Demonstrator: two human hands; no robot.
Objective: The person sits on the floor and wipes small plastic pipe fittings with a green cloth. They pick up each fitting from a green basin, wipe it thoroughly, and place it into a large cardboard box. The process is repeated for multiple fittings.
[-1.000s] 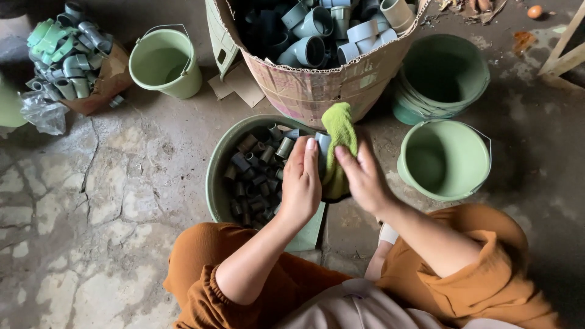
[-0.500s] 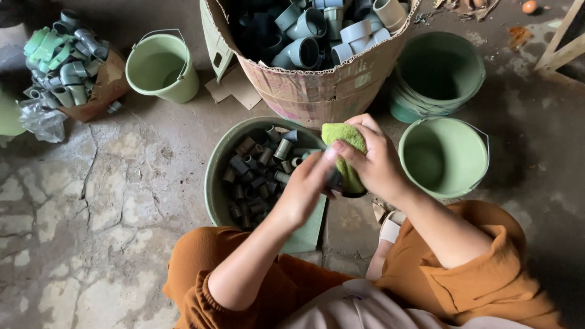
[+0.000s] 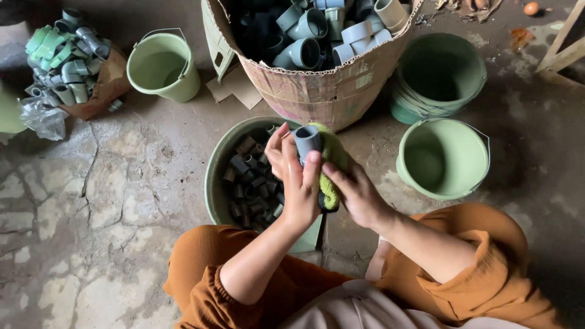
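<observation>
Lifted since the earlier frame, a grey pipe fitting [image 3: 306, 141] is now pinched by the left hand [image 3: 297, 183] while a green cloth [image 3: 331, 164] is clutched in the right hand [image 3: 356, 194] above the basin [image 3: 214, 183].

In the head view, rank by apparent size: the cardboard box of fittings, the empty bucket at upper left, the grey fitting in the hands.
1. Cardboard box, largest.
2. Empty bucket.
3. Grey fitting, smallest, even though it sits nearest the camera, gripped by the left hand.
</observation>
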